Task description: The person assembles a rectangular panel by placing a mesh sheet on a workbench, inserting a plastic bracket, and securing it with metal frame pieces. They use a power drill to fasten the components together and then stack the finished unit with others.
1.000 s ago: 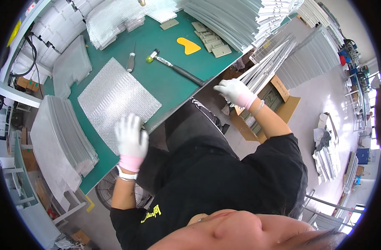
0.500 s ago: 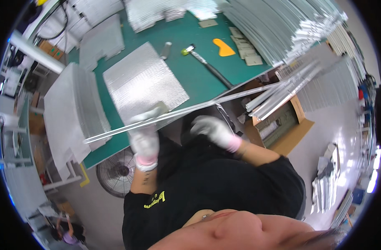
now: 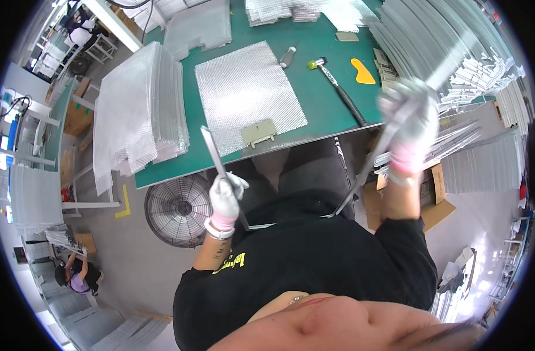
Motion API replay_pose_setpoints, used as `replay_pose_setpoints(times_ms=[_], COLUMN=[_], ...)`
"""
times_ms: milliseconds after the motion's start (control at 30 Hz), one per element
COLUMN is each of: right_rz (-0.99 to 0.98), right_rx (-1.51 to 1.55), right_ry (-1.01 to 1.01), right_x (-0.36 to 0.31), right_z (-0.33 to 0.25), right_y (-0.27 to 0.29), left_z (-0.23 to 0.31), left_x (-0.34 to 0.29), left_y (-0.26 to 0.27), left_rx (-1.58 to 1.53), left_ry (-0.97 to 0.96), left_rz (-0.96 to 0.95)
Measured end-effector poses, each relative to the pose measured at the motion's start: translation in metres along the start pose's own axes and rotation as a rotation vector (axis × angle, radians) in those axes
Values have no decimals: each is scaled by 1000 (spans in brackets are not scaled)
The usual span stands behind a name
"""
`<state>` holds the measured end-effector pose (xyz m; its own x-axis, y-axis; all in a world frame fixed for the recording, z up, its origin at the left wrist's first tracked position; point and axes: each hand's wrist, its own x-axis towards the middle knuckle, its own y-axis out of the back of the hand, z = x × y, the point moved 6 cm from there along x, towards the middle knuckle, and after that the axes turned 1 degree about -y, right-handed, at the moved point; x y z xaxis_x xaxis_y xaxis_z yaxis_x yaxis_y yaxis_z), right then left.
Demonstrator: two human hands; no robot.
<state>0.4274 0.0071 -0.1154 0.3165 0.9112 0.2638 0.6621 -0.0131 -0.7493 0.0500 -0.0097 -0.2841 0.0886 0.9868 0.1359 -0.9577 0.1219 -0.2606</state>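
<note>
A thin silver metal strip (image 3: 361, 180), bent at two corners into a wide U, hangs in front of my torso with its middle section against my shirt. My white-gloved left hand (image 3: 225, 198) is closed round its left side, whose free end rises toward the table edge. My right hand (image 3: 412, 117), gloved and smeared by motion, grips the right side above the table's right corner. A blurred light length extends from that hand over the stacked strips. On the table, a silver mesh-textured sheet (image 3: 244, 88) carries a small olive-grey plate (image 3: 259, 133) at its near edge.
The green table (image 3: 331, 111) bears a hammer (image 3: 343, 96), a yellow scraper (image 3: 363, 71), a grey-handled tool (image 3: 288, 57), and stacked mesh sheets (image 3: 136, 105). Metal strips (image 3: 437, 41) are piled at right. A floor fan (image 3: 182, 209) and open carton (image 3: 437, 205) stand below.
The strip, straight across the table's front edge before, is now bent into a U against my body. My right hand has risen to the right; my left hand has closed round the left side.
</note>
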Motion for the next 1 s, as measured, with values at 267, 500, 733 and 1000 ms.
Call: replay_pose_setpoints(times_ms=[267,500,733,1000], right_rz=[211,-51,-209,-146], right_rx=[76,-284,-1026,-484], right_ry=[-374,-673,-172,-408], right_x=[74,2,-85,-98], right_z=[193,210,151,170], right_y=[70,80,45,51], left_z=[43,-103,-87,-57], left_x=[-29,4,25,64], left_y=[-35,-119,-128,-116], left_rx=[1124,-785,-691,-1100], left_ry=[-722,665,586,440], left_rz=[198,-37,49,188])
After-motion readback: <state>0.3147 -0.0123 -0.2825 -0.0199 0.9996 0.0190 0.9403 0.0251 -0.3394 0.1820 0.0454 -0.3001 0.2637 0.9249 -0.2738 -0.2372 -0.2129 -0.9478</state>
